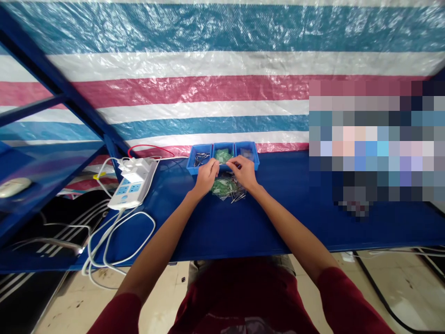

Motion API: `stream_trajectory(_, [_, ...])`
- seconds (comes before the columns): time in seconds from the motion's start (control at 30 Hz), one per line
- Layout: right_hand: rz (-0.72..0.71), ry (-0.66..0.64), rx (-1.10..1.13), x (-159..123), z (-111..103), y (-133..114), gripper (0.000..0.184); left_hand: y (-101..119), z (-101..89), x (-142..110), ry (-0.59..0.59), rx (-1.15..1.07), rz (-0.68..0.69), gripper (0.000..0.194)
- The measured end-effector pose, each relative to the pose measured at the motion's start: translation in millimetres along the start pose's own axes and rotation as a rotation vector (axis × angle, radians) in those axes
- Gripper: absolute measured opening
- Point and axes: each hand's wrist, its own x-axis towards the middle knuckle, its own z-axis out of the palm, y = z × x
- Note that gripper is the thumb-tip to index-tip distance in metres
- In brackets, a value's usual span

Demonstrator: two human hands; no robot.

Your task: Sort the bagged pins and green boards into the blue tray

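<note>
Blue plastic forms a three-compartment bin (193,170) just beyond my hands, on a blue bench (215,232). My left hand (207,172) and right hand (244,170) come close together before it, thumbs and fingers closed, seemingly pinching a slim pale piece (223,163) in the small gap between them. It is too small to identify. I judge it light and easily dropped, best gripped softly by its ends.

Below and between my hands lies a loose pile: green plastic packets (220,187) nearer the left, slender metal rods (238,195) nearer the right. The packets look soft and slippery, easiest to lift by an edge; the rods look stiff and smooth, likely to roll, so I would take one around its shaft.

Beyond my left hand, the bin's left compartment holds more rods; the middle, more green packets; the right, clear packets (246,154). Well left of my left hand sits a white power strip (122,200).
</note>
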Motion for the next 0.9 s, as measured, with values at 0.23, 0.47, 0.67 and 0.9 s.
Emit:
stream_trajectory(0.23, [-0.042,-0.026,-0.034,-15.0,2.8,-0.2,0.038,-10.4,2.8,-13.9,0.078,0.039,0.069,0.033])
stream_trajectory(0.47, [-0.035,-0.04,-0.046,-20.5,3.2,3.3,0.038,-12.3,1.0,-17.2,0.136,0.072,0.212,0.032])
stream_trajectory(0.67, [-0.031,-0.05,-0.027,-23.6,6.1,3.2,0.04,-12.0,4.0,-19.0,0.165,-0.014,0.149,0.033])
stream_trajectory(0.9, [-0.022,-0.068,-0.027,-24.7,7.0,-1.0,0.044,-4.3,1.9,-21.3,0.115,-0.021,0.077,0.039])
